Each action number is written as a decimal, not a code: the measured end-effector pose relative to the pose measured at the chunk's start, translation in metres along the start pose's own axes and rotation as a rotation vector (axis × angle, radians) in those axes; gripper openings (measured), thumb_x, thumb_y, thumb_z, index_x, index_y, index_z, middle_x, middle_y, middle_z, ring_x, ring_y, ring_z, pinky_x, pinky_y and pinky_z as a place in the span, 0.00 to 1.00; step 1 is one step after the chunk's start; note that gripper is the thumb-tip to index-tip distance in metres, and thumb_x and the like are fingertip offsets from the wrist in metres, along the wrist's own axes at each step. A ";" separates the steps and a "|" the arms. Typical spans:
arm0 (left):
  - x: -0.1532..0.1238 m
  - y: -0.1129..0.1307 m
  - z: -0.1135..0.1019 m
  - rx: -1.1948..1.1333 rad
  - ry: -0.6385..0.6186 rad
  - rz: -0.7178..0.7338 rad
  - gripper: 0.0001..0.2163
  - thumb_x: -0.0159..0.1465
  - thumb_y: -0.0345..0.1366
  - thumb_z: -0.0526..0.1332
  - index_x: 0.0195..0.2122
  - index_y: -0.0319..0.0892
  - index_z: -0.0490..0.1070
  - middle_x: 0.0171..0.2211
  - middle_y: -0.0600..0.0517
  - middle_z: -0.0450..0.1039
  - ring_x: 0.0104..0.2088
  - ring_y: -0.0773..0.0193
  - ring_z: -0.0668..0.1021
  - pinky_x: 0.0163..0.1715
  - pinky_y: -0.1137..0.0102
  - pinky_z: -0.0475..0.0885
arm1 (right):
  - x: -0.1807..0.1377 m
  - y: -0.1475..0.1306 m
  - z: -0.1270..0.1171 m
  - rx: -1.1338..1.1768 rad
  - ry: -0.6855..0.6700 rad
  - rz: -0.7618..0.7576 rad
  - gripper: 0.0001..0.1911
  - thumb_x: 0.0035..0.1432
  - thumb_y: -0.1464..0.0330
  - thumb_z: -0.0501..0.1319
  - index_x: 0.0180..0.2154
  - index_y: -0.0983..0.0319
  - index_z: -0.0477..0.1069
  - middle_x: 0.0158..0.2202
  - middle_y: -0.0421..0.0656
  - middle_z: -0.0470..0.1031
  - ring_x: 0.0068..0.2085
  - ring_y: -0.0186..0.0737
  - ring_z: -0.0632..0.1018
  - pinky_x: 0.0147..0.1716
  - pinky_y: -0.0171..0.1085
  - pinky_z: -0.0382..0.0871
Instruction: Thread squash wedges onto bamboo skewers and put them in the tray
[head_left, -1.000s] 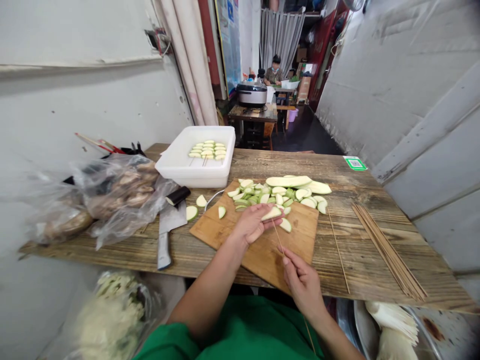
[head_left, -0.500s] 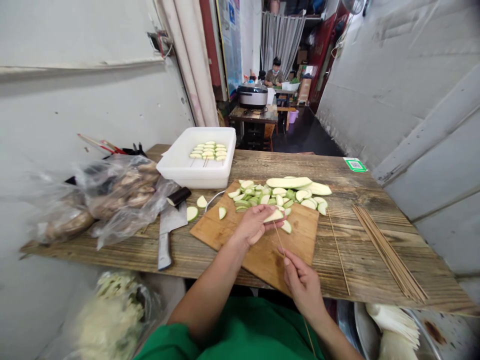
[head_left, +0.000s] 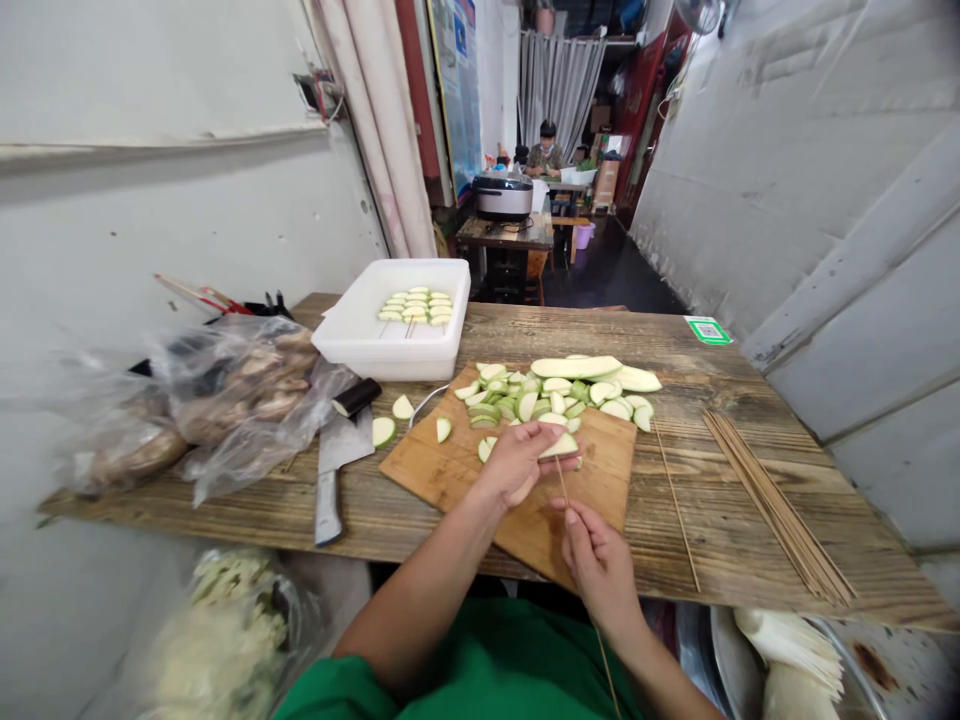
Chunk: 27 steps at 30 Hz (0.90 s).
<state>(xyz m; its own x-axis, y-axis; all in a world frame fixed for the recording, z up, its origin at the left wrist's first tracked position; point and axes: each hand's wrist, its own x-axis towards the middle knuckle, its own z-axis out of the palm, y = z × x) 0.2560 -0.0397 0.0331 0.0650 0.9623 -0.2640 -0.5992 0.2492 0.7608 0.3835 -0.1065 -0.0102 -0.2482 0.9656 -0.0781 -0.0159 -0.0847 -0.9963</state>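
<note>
Head view: I see my left hand (head_left: 519,462) over the brown wooden cutting board (head_left: 450,468), its fingers pinched together on a pale green zucchini slice (head_left: 560,446). My right hand (head_left: 598,562) sits below it near the board's near corner, fingers closed round a thin bamboo skewer (head_left: 562,482) whose tip reaches the slice. A heap of cut zucchini pieces (head_left: 559,388) lies on the board's far side, and a steel cleaver (head_left: 334,462) rests to the left of the board on the plank table (head_left: 735,530).

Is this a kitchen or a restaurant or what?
Probably a small eatery's prep area: a pile of bamboo skewers, vegetable slices on a cutting board, and a white tub of finished skewers.
</note>
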 end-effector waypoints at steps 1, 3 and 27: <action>0.000 -0.001 0.001 -0.009 0.003 -0.010 0.06 0.57 0.31 0.61 0.32 0.33 0.69 0.32 0.42 0.75 0.33 0.59 0.79 0.36 0.64 0.75 | 0.002 0.000 0.001 0.003 0.005 -0.008 0.24 0.58 0.54 0.53 0.43 0.68 0.68 0.14 0.31 0.51 0.16 0.27 0.54 0.15 0.28 0.45; 0.001 -0.002 0.001 -0.041 0.017 -0.035 0.05 0.57 0.31 0.61 0.33 0.33 0.69 0.32 0.42 0.75 0.33 0.59 0.79 0.37 0.64 0.75 | 0.006 0.000 0.001 0.007 0.010 -0.030 0.23 0.58 0.55 0.52 0.42 0.68 0.68 0.14 0.30 0.51 0.16 0.27 0.54 0.15 0.28 0.45; -0.010 -0.002 0.005 -0.077 -0.079 -0.031 0.07 0.54 0.30 0.64 0.34 0.33 0.72 0.34 0.43 0.75 0.36 0.60 0.78 0.43 0.63 0.72 | 0.003 -0.001 0.001 0.001 -0.005 -0.051 0.23 0.60 0.55 0.50 0.43 0.68 0.67 0.14 0.30 0.51 0.15 0.27 0.54 0.15 0.28 0.46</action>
<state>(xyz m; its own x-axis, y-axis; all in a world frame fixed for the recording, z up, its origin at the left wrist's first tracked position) 0.2601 -0.0494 0.0372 0.1455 0.9607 -0.2365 -0.6553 0.2726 0.7045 0.3819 -0.1033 -0.0097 -0.2517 0.9674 -0.0267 -0.0300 -0.0354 -0.9989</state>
